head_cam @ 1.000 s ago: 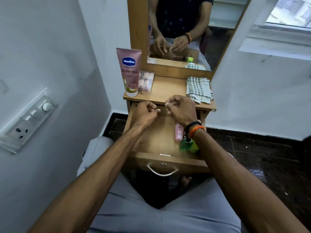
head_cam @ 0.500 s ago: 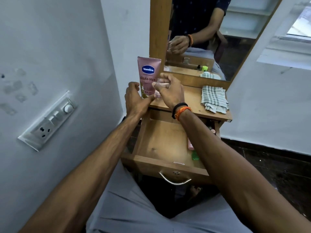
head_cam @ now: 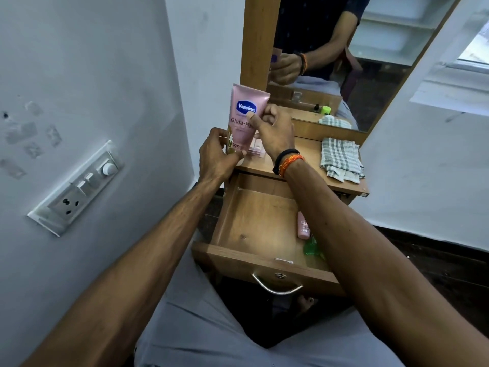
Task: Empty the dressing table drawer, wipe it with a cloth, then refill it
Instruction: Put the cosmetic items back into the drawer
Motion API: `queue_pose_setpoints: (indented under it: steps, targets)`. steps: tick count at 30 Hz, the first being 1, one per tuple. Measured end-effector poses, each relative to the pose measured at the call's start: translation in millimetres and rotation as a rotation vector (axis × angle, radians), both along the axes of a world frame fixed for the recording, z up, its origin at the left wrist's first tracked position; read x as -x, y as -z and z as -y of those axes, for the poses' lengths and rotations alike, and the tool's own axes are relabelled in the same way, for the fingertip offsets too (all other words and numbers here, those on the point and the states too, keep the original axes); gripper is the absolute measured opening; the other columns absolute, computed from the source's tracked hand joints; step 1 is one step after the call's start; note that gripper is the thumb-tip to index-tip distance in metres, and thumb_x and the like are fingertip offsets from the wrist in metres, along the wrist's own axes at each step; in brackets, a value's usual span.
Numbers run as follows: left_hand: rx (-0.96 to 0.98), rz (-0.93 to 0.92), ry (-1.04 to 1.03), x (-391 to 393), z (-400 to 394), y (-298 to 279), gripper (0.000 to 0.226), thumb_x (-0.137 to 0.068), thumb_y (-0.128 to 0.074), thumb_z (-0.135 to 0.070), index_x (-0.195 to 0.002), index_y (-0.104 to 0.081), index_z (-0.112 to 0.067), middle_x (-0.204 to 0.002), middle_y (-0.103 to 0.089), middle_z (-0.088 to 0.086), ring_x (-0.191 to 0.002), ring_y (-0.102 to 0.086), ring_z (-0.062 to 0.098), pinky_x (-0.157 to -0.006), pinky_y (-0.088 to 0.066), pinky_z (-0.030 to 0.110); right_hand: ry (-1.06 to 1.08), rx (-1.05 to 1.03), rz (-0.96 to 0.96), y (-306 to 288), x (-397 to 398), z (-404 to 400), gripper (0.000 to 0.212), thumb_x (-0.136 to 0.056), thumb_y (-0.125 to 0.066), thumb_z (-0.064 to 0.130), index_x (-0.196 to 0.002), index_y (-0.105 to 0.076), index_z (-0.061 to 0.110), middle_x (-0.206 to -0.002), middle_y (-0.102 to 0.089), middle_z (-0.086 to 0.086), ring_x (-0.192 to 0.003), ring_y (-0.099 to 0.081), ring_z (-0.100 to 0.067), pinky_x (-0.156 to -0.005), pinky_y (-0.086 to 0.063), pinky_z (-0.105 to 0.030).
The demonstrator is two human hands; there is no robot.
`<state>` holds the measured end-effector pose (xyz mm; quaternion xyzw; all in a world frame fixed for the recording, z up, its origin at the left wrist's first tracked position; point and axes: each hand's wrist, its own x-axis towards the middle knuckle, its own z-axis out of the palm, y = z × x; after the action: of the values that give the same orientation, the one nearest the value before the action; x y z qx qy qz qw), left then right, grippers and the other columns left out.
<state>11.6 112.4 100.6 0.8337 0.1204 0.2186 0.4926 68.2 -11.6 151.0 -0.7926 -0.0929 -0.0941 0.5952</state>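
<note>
The pink Vaseline tube (head_cam: 244,115) stands at the left end of the dressing table top (head_cam: 309,157), leaning slightly right. My left hand (head_cam: 215,156) grips its lower end. My right hand (head_cam: 275,132) holds its upper right side, thumb pressed on the front label and fingers curled. Below my arms the wooden drawer (head_cam: 254,221) is pulled open. A small pink bottle (head_cam: 303,226) and a green bottle (head_cam: 312,249) lie along the drawer's right side, partly hidden by my right forearm. A folded checked cloth (head_cam: 340,160) lies on the right of the table top.
A small clear box (head_cam: 257,151) sits behind the tube. The mirror (head_cam: 344,62) rises at the back of the table. A switch panel (head_cam: 79,186) is on the left wall, close to my left arm. The drawer handle (head_cam: 276,286) is above my lap.
Both hands rose from the drawer's back edge to the Vaseline tube. The left took its lower end, then the right closed on its upper part. The view shifted left.
</note>
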Motion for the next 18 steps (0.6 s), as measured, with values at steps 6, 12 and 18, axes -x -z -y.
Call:
queue_pose_setpoints:
  steps: [6,12,18]
  targets:
    - [0.005,0.010,0.195,29.4,-0.7,2.2,0.064,-0.070,-0.090,-0.039,-0.122,-0.058,-0.017,-0.114,-0.065,-0.007,-0.097,-0.063,0.007,-0.074,-0.049,0.010,0.036,-0.136,-0.112,-6.7,22.5,43.2,0.021,-0.088,-0.075,0.020,-0.105,-0.066,0.010,-0.099,-0.075,-0.006,-0.079,-0.075,-0.015,-0.062,-0.060,-0.028]
    - [-0.197,-0.010,0.378,45.5,12.3,16.5,0.075,-0.069,-0.087,-0.047,-0.129,-0.058,-0.015,-0.124,-0.067,0.001,-0.103,-0.065,0.016,-0.084,-0.056,0.027,-0.010,-0.262,-0.352,12.3,55.5,91.3,0.023,-0.086,-0.071,0.012,-0.107,-0.066,0.003,-0.094,-0.076,-0.017,-0.071,-0.074,-0.027,-0.061,-0.062,-0.031]
    - [-0.278,-0.106,0.543,52.4,17.7,26.6,0.069,-0.071,-0.090,-0.035,-0.129,-0.061,-0.012,-0.124,-0.068,0.003,-0.104,-0.065,0.016,-0.086,-0.056,0.031,-0.025,-0.207,-0.529,30.7,71.0,129.8,0.023,-0.084,-0.074,0.010,-0.102,-0.064,0.000,-0.097,-0.076,-0.016,-0.074,-0.073,-0.021,-0.066,-0.061,-0.030]
